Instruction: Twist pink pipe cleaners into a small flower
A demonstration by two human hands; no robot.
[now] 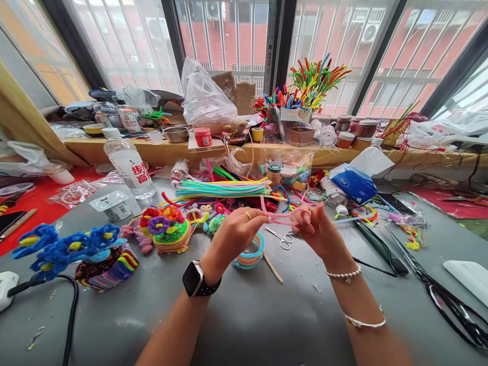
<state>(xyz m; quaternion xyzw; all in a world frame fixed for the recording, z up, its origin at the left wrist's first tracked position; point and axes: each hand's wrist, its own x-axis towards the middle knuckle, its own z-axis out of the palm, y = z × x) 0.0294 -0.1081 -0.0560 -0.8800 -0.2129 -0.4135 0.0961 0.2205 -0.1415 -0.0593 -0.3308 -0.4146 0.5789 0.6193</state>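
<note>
While a left hand (238, 227) pinches its thumb and fingertips together on a pink pipe cleaner (281, 215), a right hand (319, 231) curls its fingers at the opposite end, their exact grip impossible to tell. Fuzzy, pale and bent, the pink length spans the gap above a gray table (263, 320). Small scissors (284, 239) lie just below; the left hand partly hides a pastel-ringed cup (249, 259). A pastel bundle of stems (224, 187) sits behind, blue fuzzy flowers (74, 246) at far left.
</note>
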